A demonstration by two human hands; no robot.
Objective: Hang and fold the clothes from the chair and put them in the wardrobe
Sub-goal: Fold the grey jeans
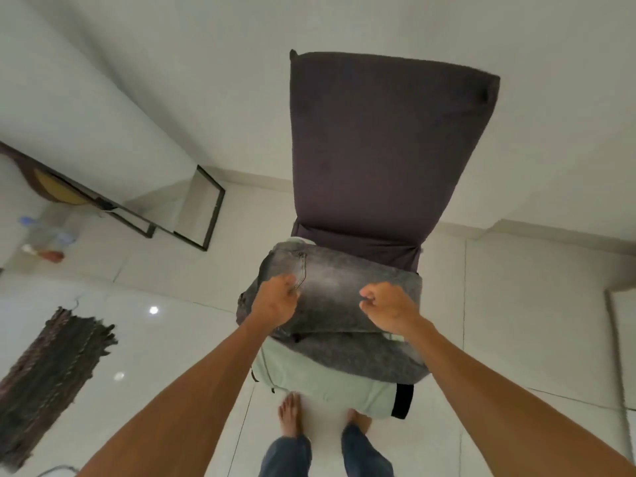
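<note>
A dark purple-brown upholstered chair (385,142) stands in front of me with clothes piled on its seat. On top lie folded grey jeans (337,280). Under them a pale green garment (320,380) hangs over the seat's front edge. My left hand (275,301) sits on the jeans' left side by a pocket seam, its fingers curled into the denim. On the jeans' right side my right hand (389,306) is curled into a fist. Whether it has cloth inside is hidden.
My bare feet (290,414) stand on white floor tiles right at the chair. A dark woven mat (51,373) lies on the floor to the left. A black metal-framed table (165,215) and a plastic bottle (48,232) are at the far left by the wall.
</note>
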